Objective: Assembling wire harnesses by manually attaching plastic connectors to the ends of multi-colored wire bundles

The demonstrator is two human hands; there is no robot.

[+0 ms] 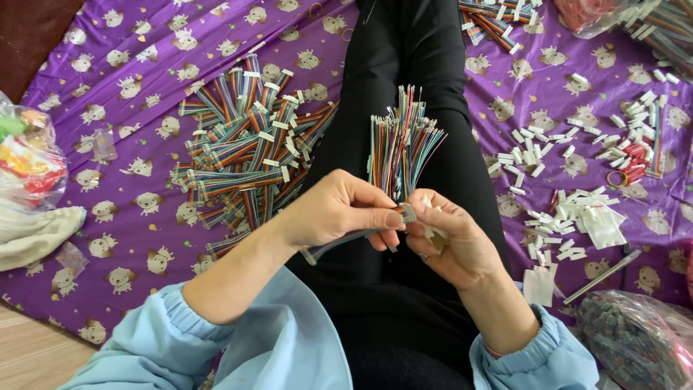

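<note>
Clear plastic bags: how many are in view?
3, maybe more hidden: one clear plastic bag of coloured bits at left edge, one of red bands top right, one of dark parts bottom right.

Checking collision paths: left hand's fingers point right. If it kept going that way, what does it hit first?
The left hand would meet the right hand first; their fingertips already touch at a small connector under the wire bundle. Past that lie loose white connectors on the purple cloth, though depth is unclear.

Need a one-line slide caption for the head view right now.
Both hands, left and right, pinch a fanned bundle of coloured wires over a purple cloth, beside a ribbon-cable pile and white connectors.
</note>
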